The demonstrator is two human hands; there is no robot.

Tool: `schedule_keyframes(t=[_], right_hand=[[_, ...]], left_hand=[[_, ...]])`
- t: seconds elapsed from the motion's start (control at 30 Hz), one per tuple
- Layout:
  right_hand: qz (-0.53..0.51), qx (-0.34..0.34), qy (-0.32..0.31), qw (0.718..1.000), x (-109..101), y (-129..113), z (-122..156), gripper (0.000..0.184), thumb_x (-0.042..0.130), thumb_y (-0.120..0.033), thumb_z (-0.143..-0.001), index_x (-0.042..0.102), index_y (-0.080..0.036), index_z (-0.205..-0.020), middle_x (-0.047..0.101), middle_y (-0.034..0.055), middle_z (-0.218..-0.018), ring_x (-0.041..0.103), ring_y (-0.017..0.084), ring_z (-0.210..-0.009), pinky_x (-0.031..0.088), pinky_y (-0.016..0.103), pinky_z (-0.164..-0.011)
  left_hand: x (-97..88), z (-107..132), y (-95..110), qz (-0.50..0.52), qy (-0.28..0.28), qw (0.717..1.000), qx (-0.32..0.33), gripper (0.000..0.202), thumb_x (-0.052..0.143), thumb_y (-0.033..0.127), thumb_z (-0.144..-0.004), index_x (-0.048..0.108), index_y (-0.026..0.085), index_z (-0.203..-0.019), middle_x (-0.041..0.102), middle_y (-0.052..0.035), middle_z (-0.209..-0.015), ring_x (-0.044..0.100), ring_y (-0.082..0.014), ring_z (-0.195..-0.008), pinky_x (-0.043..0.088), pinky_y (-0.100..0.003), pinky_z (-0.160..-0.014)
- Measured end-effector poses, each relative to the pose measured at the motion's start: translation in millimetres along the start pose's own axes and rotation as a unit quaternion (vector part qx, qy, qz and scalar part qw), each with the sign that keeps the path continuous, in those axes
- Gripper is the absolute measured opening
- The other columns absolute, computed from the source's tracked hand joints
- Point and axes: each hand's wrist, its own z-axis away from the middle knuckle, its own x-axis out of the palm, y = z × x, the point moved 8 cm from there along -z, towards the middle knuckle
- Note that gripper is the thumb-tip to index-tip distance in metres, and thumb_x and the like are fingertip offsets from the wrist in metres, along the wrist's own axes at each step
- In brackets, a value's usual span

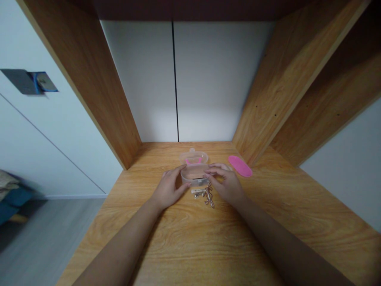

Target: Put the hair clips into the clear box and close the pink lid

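Note:
A small clear plastic box (194, 173) stands on the wooden desk (190, 238), its hinged lid (193, 157) open toward the wall, with something pink inside. My left hand (168, 189) grips the box's left end with curled fingers. My right hand (224, 183) holds the right end, thumb and fingers on its rim. Just in front of the box, between my hands, lie small metal hair clips (204, 194), one silver and one reddish.
A flat pink oval pad (239, 165) lies on the desk to the right of the box, near the wooden side panel (268, 99). Another wooden panel (89, 87) walls the left side. The white back wall (190, 79) closes the niche.

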Motion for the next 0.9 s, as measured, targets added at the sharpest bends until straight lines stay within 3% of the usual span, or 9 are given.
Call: schedule_keyframes(t=[0.2,0.47,0.9], right_hand=[[0.007,-0.023,-0.01,1.0,-3,-5,-2,0.018,0.063,-0.025,-0.091,0.077,-0.027,-0.101,0.072,0.0071,-0.103,0.064,0.024,-0.102,0.048,0.043,-0.094],[-0.053,-0.017,0.055,0.997,-16,-7,0,0.014,0.065,-0.031,-0.091,0.078,-0.025,-0.094,0.075,0.0055,-0.09,0.069,0.021,-0.086,0.055,0.036,-0.079],[-0.058,-0.062,0.0,0.996,-5,-17,2,0.02,0.061,-0.025,-0.093,0.073,-0.027,-0.11,0.077,0.0044,-0.107,0.071,0.021,-0.099,0.057,0.038,-0.091]], left_hand=[[0.6,0,-1,0.0,-0.001,1.0,-0.002,0.061,0.066,0.039,-0.09,0.044,0.022,-0.144,0.059,-0.0134,-0.141,0.058,-0.0309,-0.126,0.043,-0.051,-0.107],[-0.3,-1,2,0.001,-0.004,1.0,-0.004,0.06,0.066,0.038,-0.09,0.044,0.021,-0.143,0.06,-0.014,-0.139,0.058,-0.0315,-0.124,0.044,-0.052,-0.106],[0.4,-1,1,0.002,-0.009,1.0,-0.005,0.061,0.066,0.038,-0.09,0.043,0.022,-0.145,0.059,-0.0138,-0.14,0.057,-0.0314,-0.126,0.043,-0.052,-0.107]])
